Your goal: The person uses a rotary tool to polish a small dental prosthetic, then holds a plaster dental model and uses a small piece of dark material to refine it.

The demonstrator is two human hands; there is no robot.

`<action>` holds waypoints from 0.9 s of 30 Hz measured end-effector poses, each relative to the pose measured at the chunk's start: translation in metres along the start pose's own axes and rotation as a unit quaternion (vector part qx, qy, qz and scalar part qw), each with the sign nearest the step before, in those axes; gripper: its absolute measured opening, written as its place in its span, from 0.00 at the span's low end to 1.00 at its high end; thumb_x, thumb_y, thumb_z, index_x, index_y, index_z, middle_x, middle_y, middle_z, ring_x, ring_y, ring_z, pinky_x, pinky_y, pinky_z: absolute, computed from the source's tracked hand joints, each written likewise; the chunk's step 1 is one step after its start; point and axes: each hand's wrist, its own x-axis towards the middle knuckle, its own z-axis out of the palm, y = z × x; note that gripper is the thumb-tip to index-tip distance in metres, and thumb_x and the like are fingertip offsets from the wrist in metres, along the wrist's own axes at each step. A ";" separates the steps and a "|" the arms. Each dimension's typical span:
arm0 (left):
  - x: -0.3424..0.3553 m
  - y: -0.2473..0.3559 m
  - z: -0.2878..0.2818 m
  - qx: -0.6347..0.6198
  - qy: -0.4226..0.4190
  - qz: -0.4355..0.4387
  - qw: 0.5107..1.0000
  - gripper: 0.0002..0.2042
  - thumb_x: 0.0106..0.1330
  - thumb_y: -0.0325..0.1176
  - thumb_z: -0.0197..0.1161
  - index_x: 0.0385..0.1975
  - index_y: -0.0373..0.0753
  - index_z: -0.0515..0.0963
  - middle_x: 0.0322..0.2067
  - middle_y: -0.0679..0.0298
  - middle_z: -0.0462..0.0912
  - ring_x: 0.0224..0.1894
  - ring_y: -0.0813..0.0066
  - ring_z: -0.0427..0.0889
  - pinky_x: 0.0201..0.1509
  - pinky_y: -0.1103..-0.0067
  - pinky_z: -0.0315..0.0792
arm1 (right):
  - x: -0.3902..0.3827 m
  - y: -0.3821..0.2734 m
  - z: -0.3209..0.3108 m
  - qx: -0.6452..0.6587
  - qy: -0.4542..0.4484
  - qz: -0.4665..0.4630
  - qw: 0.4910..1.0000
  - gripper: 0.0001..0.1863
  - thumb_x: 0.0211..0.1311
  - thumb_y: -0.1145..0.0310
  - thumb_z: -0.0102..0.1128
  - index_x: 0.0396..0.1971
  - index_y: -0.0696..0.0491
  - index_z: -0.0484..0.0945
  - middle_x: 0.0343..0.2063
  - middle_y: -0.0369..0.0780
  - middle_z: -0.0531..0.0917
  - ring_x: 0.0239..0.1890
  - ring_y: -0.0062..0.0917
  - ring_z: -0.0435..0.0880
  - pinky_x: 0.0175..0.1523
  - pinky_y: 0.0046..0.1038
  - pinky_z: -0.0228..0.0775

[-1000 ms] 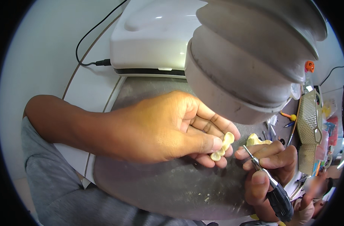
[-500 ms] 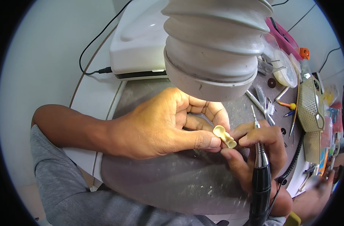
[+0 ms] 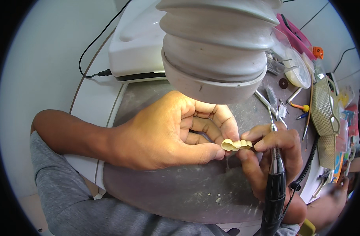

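A small cream-coloured dental bridge [image 3: 237, 145], with several joined tooth shapes, is held between the fingertips of both hands. My left hand [image 3: 164, 133] pinches its left end between thumb and fingers, the other fingers curled behind. At the bridge's right end, the thumb and forefinger of my right hand [image 3: 287, 144] grip it. That same hand also holds a black-and-silver rotary handpiece [image 3: 275, 185], upright against the fingers. Its thin bur tip points up, away from the bridge. Both hands are over the grey work surface [image 3: 164, 194].
A white ribbed duct [image 3: 213, 59] hangs just above my hands. Behind it on the left stands a white machine [image 3: 136, 59]. Brushes [image 3: 271, 96], a brown disc [image 3: 283, 83], a clear tub [image 3: 300, 72] and a mesh basket [image 3: 325, 106] crowd the right. Another person's limb [image 3: 329, 206] shows at lower right.
The bridge has turned from a slanted position with its hollows showing to lying nearly level, side-on. The right hand and handpiece have shifted slightly right.
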 end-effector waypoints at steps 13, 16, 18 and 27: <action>0.002 0.005 -0.001 -0.015 -0.008 -0.028 0.999 0.12 0.69 0.23 0.58 0.49 0.29 0.70 0.45 0.54 0.80 0.50 0.69 0.82 0.56 0.75 0.79 | -0.005 -0.003 0.001 0.061 0.043 0.052 0.996 0.14 0.49 0.82 0.67 0.37 0.56 0.78 0.32 0.44 0.82 0.33 0.26 0.83 0.37 0.24 0.74; -0.001 0.006 0.000 -0.046 -0.007 -0.042 0.998 0.12 0.69 0.23 0.58 0.50 0.29 0.69 0.46 0.54 0.78 0.51 0.68 0.82 0.57 0.75 0.79 | 0.000 -0.011 -0.018 -0.025 -0.035 -0.013 0.999 0.14 0.52 0.76 0.67 0.41 0.58 0.81 0.31 0.42 0.80 0.32 0.27 0.81 0.38 0.26 0.73; 0.000 0.006 -0.001 -0.052 -0.021 -0.045 0.997 0.12 0.70 0.23 0.57 0.50 0.29 0.68 0.47 0.55 0.78 0.51 0.67 0.82 0.57 0.75 0.79 | -0.001 -0.015 -0.025 -0.056 -0.061 -0.030 0.996 0.15 0.53 0.72 0.67 0.42 0.59 0.82 0.30 0.42 0.79 0.31 0.28 0.81 0.38 0.26 0.72; -0.001 0.010 -0.003 -0.045 -0.008 -0.061 0.997 0.18 0.70 0.24 0.57 0.58 0.28 0.66 0.45 0.56 0.79 0.46 0.72 0.83 0.52 0.80 0.80 | -0.006 -0.010 -0.013 0.097 -0.057 -0.002 0.994 0.16 0.55 0.76 0.68 0.38 0.60 0.68 0.29 0.46 0.80 0.38 0.37 0.85 0.46 0.34 0.78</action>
